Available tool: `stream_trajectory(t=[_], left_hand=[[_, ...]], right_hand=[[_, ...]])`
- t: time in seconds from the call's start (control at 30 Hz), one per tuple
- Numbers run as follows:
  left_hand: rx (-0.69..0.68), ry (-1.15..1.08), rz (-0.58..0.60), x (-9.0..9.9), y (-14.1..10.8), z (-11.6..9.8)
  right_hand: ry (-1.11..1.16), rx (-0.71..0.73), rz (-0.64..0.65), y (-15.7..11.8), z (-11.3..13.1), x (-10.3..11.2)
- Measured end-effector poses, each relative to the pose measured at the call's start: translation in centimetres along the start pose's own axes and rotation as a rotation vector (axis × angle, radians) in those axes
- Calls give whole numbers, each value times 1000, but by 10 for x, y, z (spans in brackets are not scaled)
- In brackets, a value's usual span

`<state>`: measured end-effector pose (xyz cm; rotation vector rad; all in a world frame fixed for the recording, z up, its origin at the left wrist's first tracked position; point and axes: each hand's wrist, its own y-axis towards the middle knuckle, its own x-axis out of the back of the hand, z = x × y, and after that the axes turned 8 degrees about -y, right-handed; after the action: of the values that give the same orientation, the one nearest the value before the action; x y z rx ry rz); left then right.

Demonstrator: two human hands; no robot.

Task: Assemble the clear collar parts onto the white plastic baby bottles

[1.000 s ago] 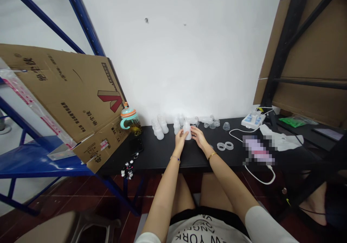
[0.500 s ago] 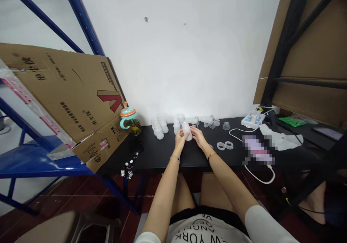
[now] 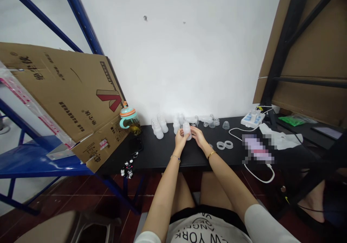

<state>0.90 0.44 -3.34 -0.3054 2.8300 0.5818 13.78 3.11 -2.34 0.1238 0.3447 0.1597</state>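
Observation:
My left hand (image 3: 181,138) is wrapped round a small white bottle (image 3: 187,130) held upright above the black table. From the other side, the fingers of my right hand (image 3: 197,134) touch the same bottle. Several white bottles (image 3: 158,129) stand together to the left, and more (image 3: 176,124) are just behind my hands. Clear domed caps (image 3: 226,125) and other small clear parts (image 3: 212,123) lie by the wall to the right. Two translucent rings (image 3: 221,145) lie flat to the right of my right hand.
A teapot-like jug (image 3: 130,119), a black phone (image 3: 136,145) and a charm string (image 3: 127,169) are at the left, beside a cardboard sheet (image 3: 67,98). At the right are a power strip (image 3: 253,119), cables, a blurred phone (image 3: 257,148) and white paper (image 3: 287,140).
The view has shifted very slightly. Both hands stay at the bottle, and its pointed top, visible before, now looks lower and rounder.

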Motion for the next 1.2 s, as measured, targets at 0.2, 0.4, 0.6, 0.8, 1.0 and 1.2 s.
stream_trajectory(t=[0.2, 0.4, 0.6, 0.8, 1.0, 1.2], left_hand=[[-32, 209, -19, 3, -1, 3], [-15, 256, -20, 4, -2, 2], [-14, 279, -29, 5, -2, 3], [2, 242, -35, 6, -1, 5], [18, 284, -71, 5, -4, -2], [32, 395, -133, 5, -4, -6]], right_hand=[[-13, 0, -14, 2, -2, 1], [-39, -2, -9, 1, -3, 1], [-65, 14, -4, 1, -4, 0], [-109, 42, -28, 0, -4, -1], [-163, 202, -278, 3, 0, 2], [-198, 238, -511, 8, -2, 13]])
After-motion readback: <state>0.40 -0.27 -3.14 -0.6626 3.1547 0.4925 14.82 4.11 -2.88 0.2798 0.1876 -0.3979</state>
